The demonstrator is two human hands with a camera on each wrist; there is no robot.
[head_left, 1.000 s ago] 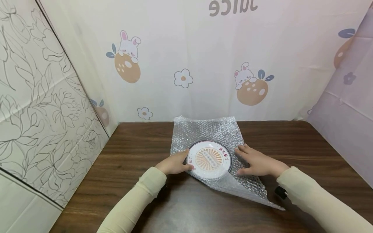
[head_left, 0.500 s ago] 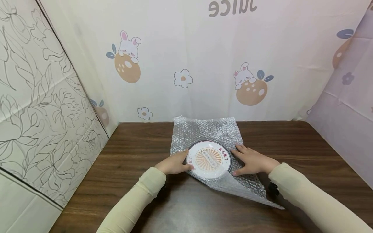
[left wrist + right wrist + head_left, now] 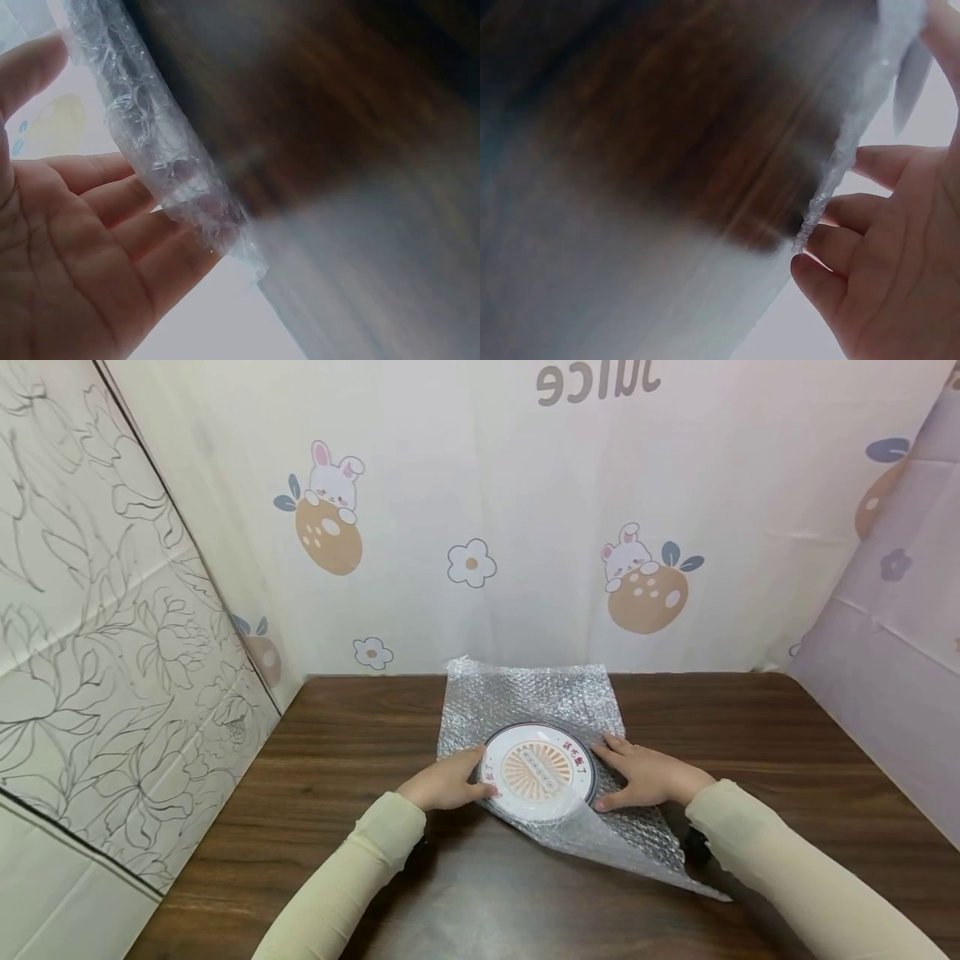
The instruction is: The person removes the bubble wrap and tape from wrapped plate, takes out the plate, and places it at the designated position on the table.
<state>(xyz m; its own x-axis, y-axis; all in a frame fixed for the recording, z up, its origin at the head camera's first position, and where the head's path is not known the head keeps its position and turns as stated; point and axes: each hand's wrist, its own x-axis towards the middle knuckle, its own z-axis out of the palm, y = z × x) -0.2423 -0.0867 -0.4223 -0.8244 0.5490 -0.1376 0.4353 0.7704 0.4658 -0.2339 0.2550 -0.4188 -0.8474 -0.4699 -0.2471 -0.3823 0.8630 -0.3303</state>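
Observation:
A white plate (image 3: 534,764) with a dark rim, an orange sunburst and red characters lies on a sheet of bubble wrap (image 3: 540,693). A clear flap of the wrap covers the plate's near edge and trails off to the right. My left hand (image 3: 450,779) holds the plate's left edge, thumb on the near side and fingers round the wrapped rim; in the left wrist view the wrap's edge (image 3: 142,120) runs between thumb and fingers. With fingers spread, my right hand (image 3: 647,774) rests on the wrap beside the plate's right edge. Some fingertips are hidden behind the wrap (image 3: 832,165).
The dark wooden table (image 3: 360,718) extends around the wrap on both sides. Behind it hangs a pale curtain (image 3: 480,485) with rabbit and fruit prints. A flower-line panel (image 3: 112,610) stands on the left, and a pale sheet (image 3: 900,610) hangs on the right.
My right hand has moved left, from over the wrap to close beside the plate's right edge. The left hand and the plate stay where they were.

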